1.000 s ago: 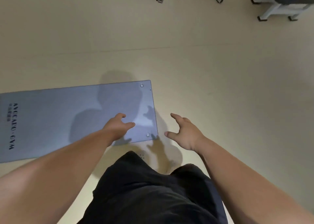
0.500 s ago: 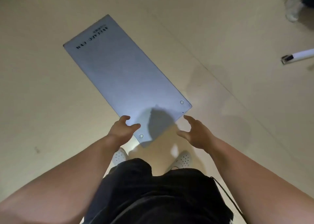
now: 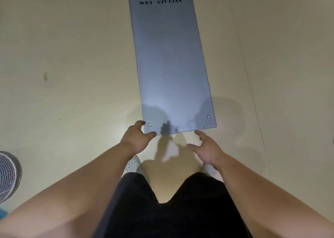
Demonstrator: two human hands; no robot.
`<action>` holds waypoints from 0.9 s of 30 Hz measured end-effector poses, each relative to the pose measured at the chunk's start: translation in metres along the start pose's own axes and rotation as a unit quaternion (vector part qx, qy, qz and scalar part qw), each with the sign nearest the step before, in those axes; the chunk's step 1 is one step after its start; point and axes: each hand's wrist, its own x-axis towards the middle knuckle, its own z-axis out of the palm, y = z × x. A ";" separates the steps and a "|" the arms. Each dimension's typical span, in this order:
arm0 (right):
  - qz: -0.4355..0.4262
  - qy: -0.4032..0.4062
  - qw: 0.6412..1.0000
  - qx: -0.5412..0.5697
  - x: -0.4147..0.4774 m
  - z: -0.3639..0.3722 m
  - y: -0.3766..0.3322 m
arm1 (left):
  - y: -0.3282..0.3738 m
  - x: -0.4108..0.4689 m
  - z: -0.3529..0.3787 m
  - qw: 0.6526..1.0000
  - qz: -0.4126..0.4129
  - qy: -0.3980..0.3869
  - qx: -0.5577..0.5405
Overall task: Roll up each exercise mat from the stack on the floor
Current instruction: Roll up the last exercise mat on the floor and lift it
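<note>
Beige floor (image 3: 72,57) under everything. Grey-blue mat (image 3: 171,57) flat on it, unrolled, now running lengthwise away from person. A second ago it lay crosswise, so person has come round to short end: good stance to start roll, by my reading. Left hand (image 3: 138,140) over near-left corner, right hand (image 3: 207,149) just short of near edge; both empty, fingers half-curled. Eyelet (image 3: 150,124) beside left fingers.

A pale beige floor (image 3: 72,39) is filling the frame, with a small dark scuff (image 3: 45,76) showing at middle left and a thin seam line (image 3: 253,100) running down the right side. A grey mesh shoe (image 3: 8,176) is poking in at the lower left edge. A white perforated shoe (image 3: 133,164) is standing below centre, partly hidden by black shorts (image 3: 171,219).
</note>
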 end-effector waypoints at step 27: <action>-0.143 0.098 0.928 -0.331 0.551 0.153 0.258 | -0.177 0.500 0.320 0.941 0.090 0.037 0.325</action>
